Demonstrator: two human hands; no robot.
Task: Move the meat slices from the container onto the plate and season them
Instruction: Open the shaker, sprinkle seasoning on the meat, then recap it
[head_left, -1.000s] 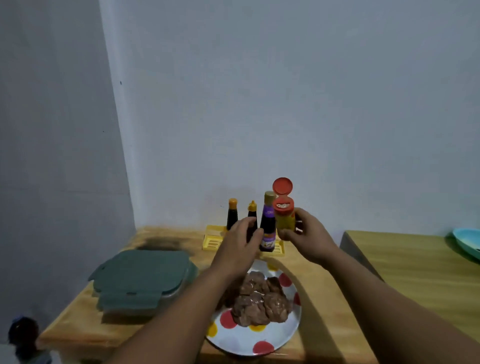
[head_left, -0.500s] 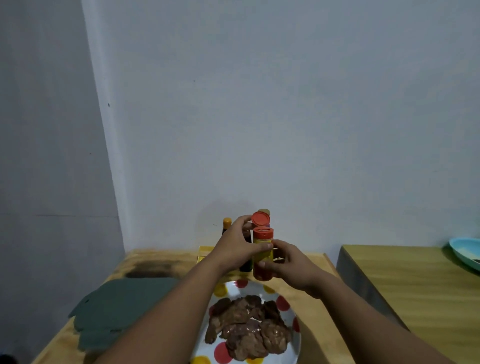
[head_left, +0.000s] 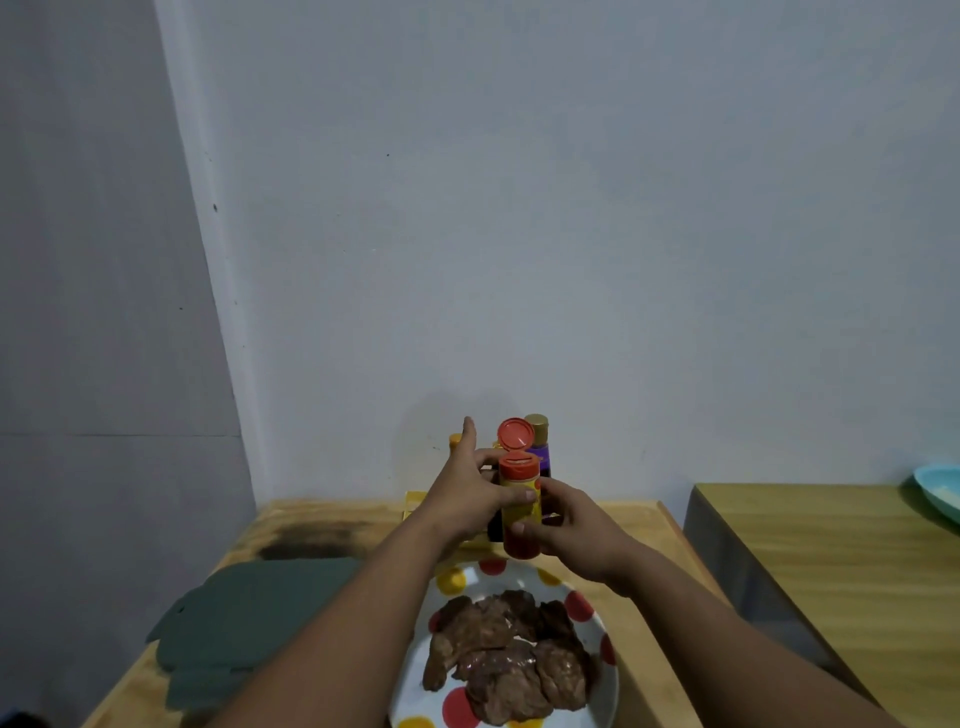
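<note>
Several brown meat slices (head_left: 511, 652) lie piled on a white plate (head_left: 457, 582) with red and yellow dots, near the table's front. Above the plate's far rim I hold a seasoning shaker (head_left: 519, 512) upright; it is yellow-labelled, with red contents and an orange flip cap standing open. My right hand (head_left: 569, 530) grips its lower body. My left hand (head_left: 470, 493) holds its upper part with the thumb across the label and the index finger pointing up. The closed container with a dark green lid (head_left: 249, 618) sits left of the plate.
Behind my hands a yellow rack (head_left: 413, 506) holds sauce bottles, among them a purple-labelled bottle with a gold cap (head_left: 540, 447). A second wooden table (head_left: 831, 561) stands at the right with a light blue dish (head_left: 940, 488) at its far edge. Grey walls close off the back and left.
The shaker has come down from beside the rack to just above the plate's far rim. My left hand has closed onto its upper part. The camera has tilted up.
</note>
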